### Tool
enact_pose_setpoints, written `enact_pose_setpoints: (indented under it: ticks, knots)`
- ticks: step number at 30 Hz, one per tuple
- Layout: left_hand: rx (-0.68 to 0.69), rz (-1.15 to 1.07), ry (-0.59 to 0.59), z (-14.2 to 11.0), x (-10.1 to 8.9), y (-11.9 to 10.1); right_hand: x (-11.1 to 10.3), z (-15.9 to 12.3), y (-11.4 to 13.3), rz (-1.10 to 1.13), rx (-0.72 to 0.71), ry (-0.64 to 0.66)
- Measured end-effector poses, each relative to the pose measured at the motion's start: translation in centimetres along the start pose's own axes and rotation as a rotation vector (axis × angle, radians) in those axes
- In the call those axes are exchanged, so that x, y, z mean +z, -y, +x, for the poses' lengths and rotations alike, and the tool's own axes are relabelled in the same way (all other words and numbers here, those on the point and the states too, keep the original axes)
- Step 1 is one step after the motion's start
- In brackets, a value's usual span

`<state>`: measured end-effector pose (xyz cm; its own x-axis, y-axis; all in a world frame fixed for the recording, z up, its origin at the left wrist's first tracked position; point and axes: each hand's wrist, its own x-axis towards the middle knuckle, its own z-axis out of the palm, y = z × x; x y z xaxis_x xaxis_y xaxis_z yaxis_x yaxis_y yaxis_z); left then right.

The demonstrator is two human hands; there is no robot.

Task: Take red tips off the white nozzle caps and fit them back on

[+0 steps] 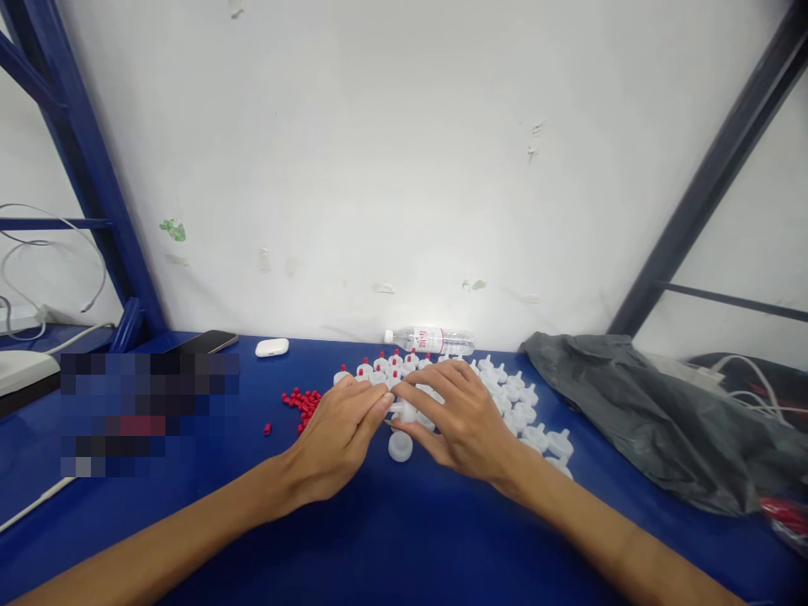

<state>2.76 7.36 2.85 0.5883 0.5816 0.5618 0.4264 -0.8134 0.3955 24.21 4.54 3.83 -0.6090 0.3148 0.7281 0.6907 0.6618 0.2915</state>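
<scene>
My right hand (pixel 464 417) is closed around a translucent white nozzle cap (pixel 404 411) lying on its side, spout toward the left. My left hand (pixel 337 433) pinches at the spout's tip; whatever is between its fingers is hidden. Just below the fingers, a round white cap (pixel 400 446) lies on the blue table. Several white nozzle caps with red tips (pixel 364 369) stand behind my hands. To the right spread many plain white nozzle caps (pixel 518 414) without red tips. Left of my left hand is a loose pile of small red caps (pixel 307 406), with one red cap (pixel 268 429) apart.
A clear plastic bottle (pixel 435 340) lies along the wall. A white earphone case (pixel 272 347) and a dark phone (pixel 205 343) are at the back left. A grey plastic bag (pixel 644 421) covers the right side; blue posts (pixel 104 160) rise on the left.
</scene>
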Motion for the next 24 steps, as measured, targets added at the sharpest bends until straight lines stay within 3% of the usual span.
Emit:
enact_pose_setpoints:
  ticks: [4,6,8,11,13,15,18,24]
  knots:
    - [-0.187,-0.316,0.060,0.1,0.1,-0.8,-0.4,0.2,-0.3,-0.149,-0.098,-0.038]
    - [-0.188,-0.322,0.072,-0.1,0.2,-0.5,-0.3,0.1,-0.1,-0.153,-0.115,-0.058]
    - [-0.054,-0.110,0.017,-0.3,0.2,0.2,0.0,-0.1,0.2,-0.079,-0.089,-0.070]
    - [0.255,0.266,-0.078,-0.6,-0.2,1.2,0.6,-0.3,0.9,0.132,0.038,-0.061]
    - [0.383,0.365,-0.082,-0.7,-0.5,1.5,0.8,-0.5,1.2,0.261,0.117,-0.043]
    - [0.428,0.380,-0.068,-0.5,-0.8,1.4,0.8,-0.5,1.2,0.326,0.127,-0.024]
    - [0.335,0.281,-0.066,-0.3,-0.6,0.8,0.3,-0.2,0.7,0.227,0.039,-0.055]
    - [-0.218,-0.235,-0.073,-0.1,0.6,-1.0,-0.9,0.5,0.2,-0.200,-0.149,-0.163]
